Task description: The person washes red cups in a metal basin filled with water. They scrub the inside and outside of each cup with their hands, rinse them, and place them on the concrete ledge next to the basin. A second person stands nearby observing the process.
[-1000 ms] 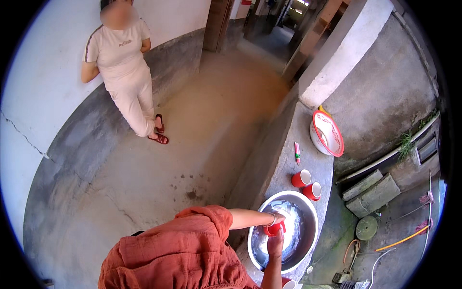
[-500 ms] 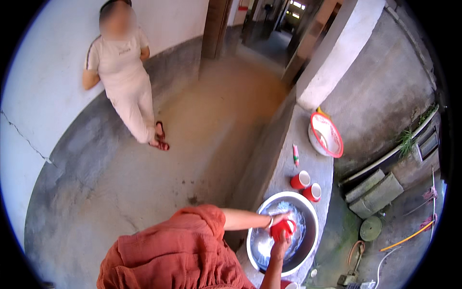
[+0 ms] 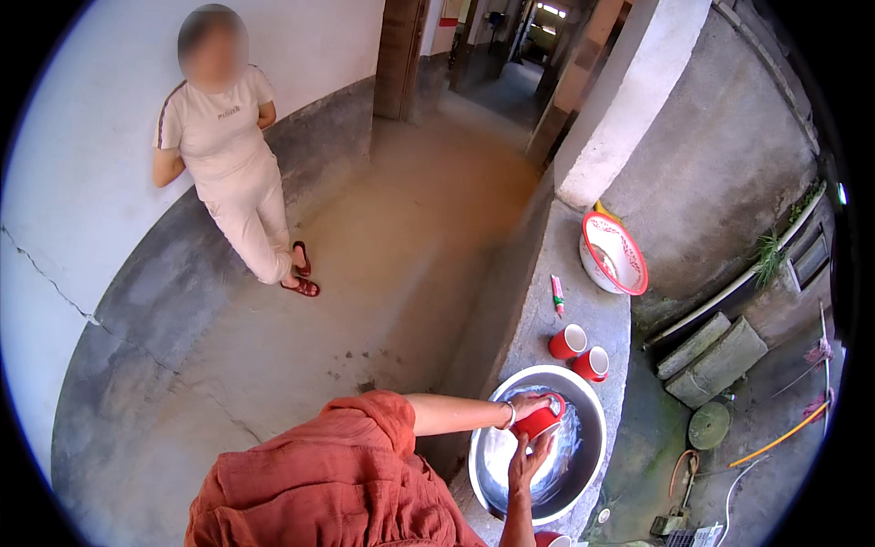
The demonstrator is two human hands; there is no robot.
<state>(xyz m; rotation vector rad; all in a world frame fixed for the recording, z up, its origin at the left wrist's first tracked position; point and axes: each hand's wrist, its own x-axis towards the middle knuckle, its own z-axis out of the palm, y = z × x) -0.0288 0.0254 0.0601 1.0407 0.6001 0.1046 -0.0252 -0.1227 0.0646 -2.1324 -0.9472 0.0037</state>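
A red cup (image 3: 538, 422) is tilted over a wide metal basin (image 3: 597, 456) with water in it. My left hand (image 3: 527, 404), with a pale bracelet at the wrist, holds the cup from its far side, fingers at the rim. From below, my right hand (image 3: 529, 459) grips the cup's near side; some of its fingers are hidden by the cup. Just beyond the basin, two red cups with white insides, one red cup (image 3: 567, 341) and another red cup (image 3: 592, 365), stand on the concrete ledge (image 3: 533, 339). Part of one more red cup (image 3: 550, 539) shows at the lower edge.
A tube (image 3: 558, 295) lies farther along the ledge, near a white, red-rimmed basin (image 3: 602, 260). A white pillar (image 3: 629, 100) rises at the ledge's far end. Right of the ledge is a lower yard with concrete slabs (image 3: 715, 365). A person (image 3: 223, 155) stands against the left wall.
The red cup has turned in my hands and tilts differently over the basin. My right hand has shifted slightly lower on it. The view has moved a little.
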